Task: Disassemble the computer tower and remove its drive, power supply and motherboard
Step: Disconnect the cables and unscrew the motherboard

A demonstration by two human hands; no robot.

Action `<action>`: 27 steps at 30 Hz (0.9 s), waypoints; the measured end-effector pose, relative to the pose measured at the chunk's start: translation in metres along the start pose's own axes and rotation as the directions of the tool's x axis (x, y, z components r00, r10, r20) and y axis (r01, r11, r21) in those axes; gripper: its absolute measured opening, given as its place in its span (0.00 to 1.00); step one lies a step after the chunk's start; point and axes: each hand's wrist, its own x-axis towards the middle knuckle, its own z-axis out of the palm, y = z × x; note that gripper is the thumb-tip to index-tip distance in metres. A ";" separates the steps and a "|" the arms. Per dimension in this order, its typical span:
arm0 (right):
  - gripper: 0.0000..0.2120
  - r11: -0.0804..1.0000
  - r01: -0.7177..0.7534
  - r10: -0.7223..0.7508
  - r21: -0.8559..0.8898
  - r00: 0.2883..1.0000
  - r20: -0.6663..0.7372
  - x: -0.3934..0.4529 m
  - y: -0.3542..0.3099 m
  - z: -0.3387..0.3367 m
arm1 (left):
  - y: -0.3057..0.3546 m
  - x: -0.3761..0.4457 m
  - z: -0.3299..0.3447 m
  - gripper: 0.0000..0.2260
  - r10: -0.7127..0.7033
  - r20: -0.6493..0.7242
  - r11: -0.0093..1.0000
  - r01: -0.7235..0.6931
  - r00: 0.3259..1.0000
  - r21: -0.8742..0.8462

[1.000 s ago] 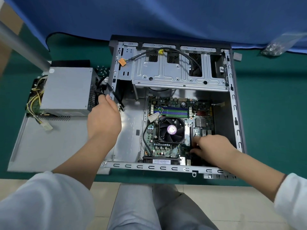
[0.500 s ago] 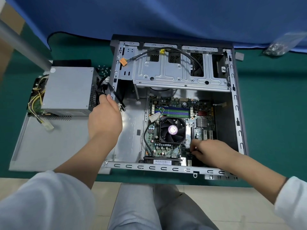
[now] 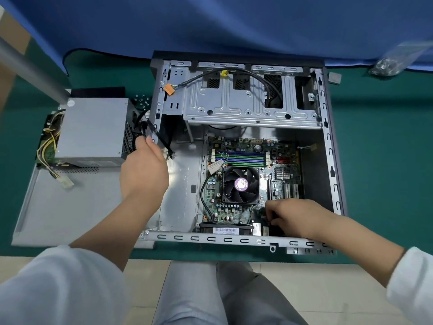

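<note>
The computer tower [image 3: 328,160] lies open at the frame centre, with the motherboard [image 3: 253,181] inside it. The power supply [image 3: 91,130] sits on a side panel [image 3: 70,207] at the left.

The right hand [image 3: 297,216] hides its own fingertips and the motherboard [image 3: 246,174] corner beneath

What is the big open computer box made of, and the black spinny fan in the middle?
The computer case looks like bare sheet metal: silvery grey, dull shine, stamped slots along its edges. The fan looks like black plastic, matte, with thin curved blades and a purple sticker at its centre.
</note>
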 end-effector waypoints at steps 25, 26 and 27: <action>0.08 0.991 -0.125 0.130 0.057 0.987 -0.097 0.005 -0.002 0.007 | 0.001 -0.001 -0.002 0.12 0.016 0.008 1.000 -0.017 1.000 0.004; 0.08 0.991 -0.128 0.131 0.035 0.986 -0.107 0.005 -0.001 0.007 | 0.001 -0.001 -0.002 0.12 0.017 0.009 1.000 -0.017 1.000 0.003; 0.10 0.991 -0.134 0.134 0.007 0.984 -0.116 0.005 -0.001 0.007 | 0.001 -0.001 -0.002 0.11 0.016 0.009 1.000 -0.016 1.000 0.001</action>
